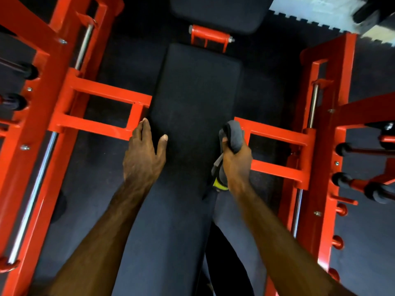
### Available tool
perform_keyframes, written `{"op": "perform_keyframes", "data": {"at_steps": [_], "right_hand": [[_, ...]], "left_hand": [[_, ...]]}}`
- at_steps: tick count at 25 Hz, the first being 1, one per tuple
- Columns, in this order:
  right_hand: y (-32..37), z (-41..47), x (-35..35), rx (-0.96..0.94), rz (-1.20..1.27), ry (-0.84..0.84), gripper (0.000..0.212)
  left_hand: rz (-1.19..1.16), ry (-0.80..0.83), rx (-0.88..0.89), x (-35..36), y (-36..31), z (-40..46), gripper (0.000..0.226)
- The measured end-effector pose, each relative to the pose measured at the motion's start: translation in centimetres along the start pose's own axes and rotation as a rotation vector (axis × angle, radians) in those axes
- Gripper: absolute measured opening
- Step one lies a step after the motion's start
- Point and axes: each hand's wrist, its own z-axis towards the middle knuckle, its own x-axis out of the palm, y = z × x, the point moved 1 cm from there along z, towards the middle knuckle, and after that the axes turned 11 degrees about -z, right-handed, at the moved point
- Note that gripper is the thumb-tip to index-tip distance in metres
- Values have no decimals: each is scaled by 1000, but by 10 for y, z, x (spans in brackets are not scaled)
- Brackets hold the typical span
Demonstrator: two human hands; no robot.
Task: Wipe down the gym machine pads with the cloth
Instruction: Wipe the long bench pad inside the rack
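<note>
View from above, two bare forearms reaching fwd. L hand (145, 154) lies flat w/ fingers straight on the left edge of a black bench pad (196, 92), holding nothing. R hand (236, 161) is fisted round a grey cloth (234, 135) at the pad's right edge. Pad's long axis runs away from the viewer, so unwiped surface lies left and ahead of the cloth. Red steel frame (102, 92) flanks both sides; a second pad (218, 13) sits beyond.

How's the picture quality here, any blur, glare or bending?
In the head view the wide lens splays the red frame outward, the top-right corner is smeared with blur, the chrome rod glints, and the left hand, right hand and cloth look fairly sharp.
</note>
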Motion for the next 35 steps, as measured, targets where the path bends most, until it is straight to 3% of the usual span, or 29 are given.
{"op": "perform_keyframes", "data": {"at_steps": [5,8,13,17,20,23,27,32,35], "right_hand": [[-3,7,3,-1,-15,21,39],[-12,-12,-1,21,-19,47,35],[46,84,6,-34,57,18,24],[51,79,5,-25,40,15,19],[38,67,2,-23,42,73,33],[66,112,4,-21,8,57,42],[116,181,6,-118,-247,72,59],[153,204,17,-483,-780,220,75],[172,199,30,-606,-943,212,69]], "left_hand": [[-39,-12,-13,5,-13,29,82],[-59,-28,-35,8,-19,45,83],[-78,-26,-39,9,-23,61,82],[-98,-37,-47,16,-24,69,85],[-118,-29,-76,18,-27,80,86],[-144,-21,-62,18,-26,85,86],[-238,-15,-113,14,-28,90,84],[-294,35,-123,10,-25,89,91],[-298,89,-150,7,-24,89,92]]}}
